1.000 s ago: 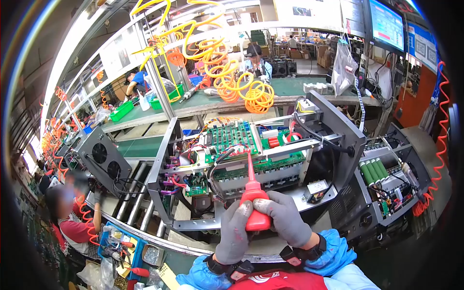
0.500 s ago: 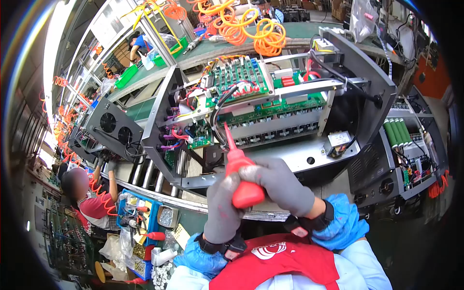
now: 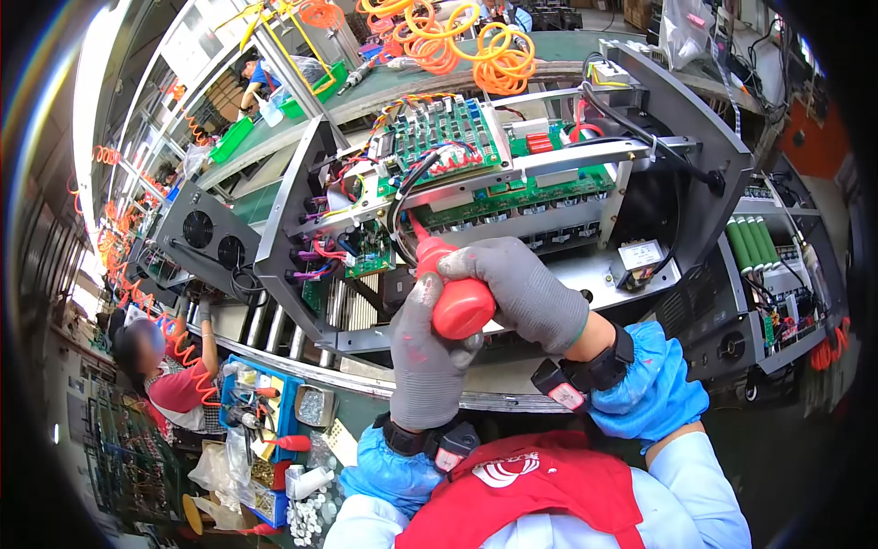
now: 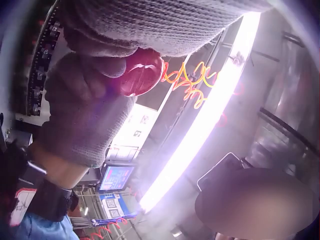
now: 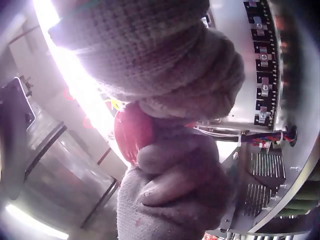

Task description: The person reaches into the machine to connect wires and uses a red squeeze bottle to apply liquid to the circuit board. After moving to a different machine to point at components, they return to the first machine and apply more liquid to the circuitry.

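Note:
Both gloved hands grip a red squeeze bottle (image 3: 464, 308) with a long tapered nozzle. The left hand (image 3: 426, 352) wraps its lower left side, and the right hand (image 3: 526, 288) holds it from the right with the thumb on top. Its nozzle points away into an open metal chassis (image 3: 347, 340), the tip beside black cables (image 3: 400, 206) at the left end of a long green circuit board (image 3: 512, 203). In the left wrist view the round bottle base (image 4: 143, 72) shows between the gloves; in the right wrist view the bottle (image 5: 134, 131) is partly covered by fingers.
A second chassis with green cylinders (image 3: 748, 245) stands at the right, and a grey fan unit (image 3: 206, 229) at the left. A blue bin (image 3: 291, 403) of tools sits at lower left, near another person (image 3: 178, 389). Orange coiled hoses (image 3: 503, 59) hang at the back.
The bottle and both hands have moved from the upper board down and left, and the nozzle now reaches in by the black cables. The head view has tilted downward.

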Action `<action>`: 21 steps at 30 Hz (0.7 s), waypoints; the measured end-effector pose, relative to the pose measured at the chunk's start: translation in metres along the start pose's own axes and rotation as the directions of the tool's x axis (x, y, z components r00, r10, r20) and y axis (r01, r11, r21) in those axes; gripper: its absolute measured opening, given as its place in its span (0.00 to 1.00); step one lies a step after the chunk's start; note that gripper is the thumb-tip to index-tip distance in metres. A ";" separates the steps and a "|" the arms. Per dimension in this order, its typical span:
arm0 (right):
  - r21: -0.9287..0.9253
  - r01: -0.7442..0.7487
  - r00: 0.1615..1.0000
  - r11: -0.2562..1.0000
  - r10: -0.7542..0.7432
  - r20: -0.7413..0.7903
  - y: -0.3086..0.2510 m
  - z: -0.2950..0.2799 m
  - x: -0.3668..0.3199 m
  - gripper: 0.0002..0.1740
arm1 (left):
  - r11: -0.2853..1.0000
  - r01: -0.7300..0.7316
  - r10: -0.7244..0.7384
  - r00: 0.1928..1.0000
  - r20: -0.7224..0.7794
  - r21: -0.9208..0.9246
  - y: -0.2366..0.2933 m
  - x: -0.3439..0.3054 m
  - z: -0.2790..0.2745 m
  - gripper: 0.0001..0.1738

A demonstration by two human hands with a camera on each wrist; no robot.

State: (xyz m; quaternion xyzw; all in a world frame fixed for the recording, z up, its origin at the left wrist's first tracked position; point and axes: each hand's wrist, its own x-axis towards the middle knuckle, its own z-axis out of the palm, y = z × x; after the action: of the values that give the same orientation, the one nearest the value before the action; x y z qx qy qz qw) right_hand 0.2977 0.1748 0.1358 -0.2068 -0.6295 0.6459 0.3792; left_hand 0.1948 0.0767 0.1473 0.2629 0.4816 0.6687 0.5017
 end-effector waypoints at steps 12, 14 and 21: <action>0.175 -0.277 0.961 0.945 0.275 0.037 -0.003 -0.020 0.014 0.19 | 0.997 -0.009 0.011 1.000 -0.026 0.074 -0.005 0.006 0.019 0.27; 0.017 -0.189 0.982 0.982 0.189 0.014 -0.013 -0.018 0.005 0.18 | 0.997 -0.012 0.014 1.000 -0.026 0.076 -0.004 0.006 0.018 0.26; -0.309 0.186 0.981 0.933 -0.196 0.000 0.003 -0.012 -0.002 0.16 | 0.998 0.000 0.000 1.000 0.006 0.063 0.000 0.004 0.011 0.24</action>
State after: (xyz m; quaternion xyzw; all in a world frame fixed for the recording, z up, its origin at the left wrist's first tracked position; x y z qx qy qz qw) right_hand 0.3069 0.1817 0.1314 -0.2111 -0.7335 0.4968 0.4132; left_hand 0.2024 0.0842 0.1516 0.2804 0.5011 0.6524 0.4946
